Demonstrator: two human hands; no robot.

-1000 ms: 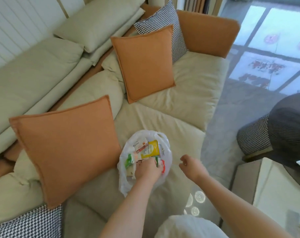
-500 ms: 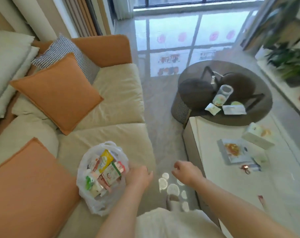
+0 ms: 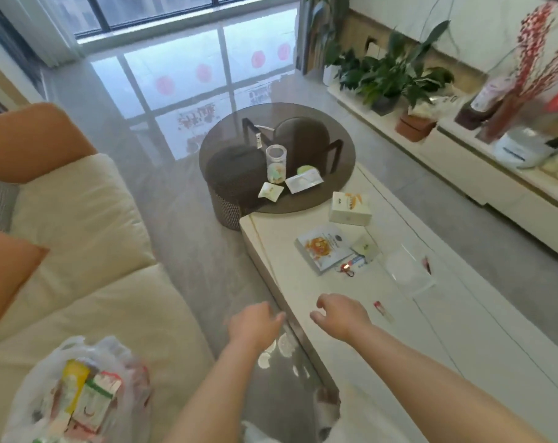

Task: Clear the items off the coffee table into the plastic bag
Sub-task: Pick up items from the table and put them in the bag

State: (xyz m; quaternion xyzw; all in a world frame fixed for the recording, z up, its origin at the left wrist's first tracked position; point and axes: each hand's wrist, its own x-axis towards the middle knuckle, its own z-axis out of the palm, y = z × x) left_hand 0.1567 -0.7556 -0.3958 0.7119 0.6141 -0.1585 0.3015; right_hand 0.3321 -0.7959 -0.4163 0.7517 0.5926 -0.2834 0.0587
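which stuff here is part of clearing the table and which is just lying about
For the job:
plastic bag
white box
booklet
small red tube
left hand
right hand

Just lying about:
orange cushion
potted plants
sofa

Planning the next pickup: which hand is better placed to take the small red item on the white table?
Right hand: empty, already over the table, nearest the red item. Left hand hangs over the floor.
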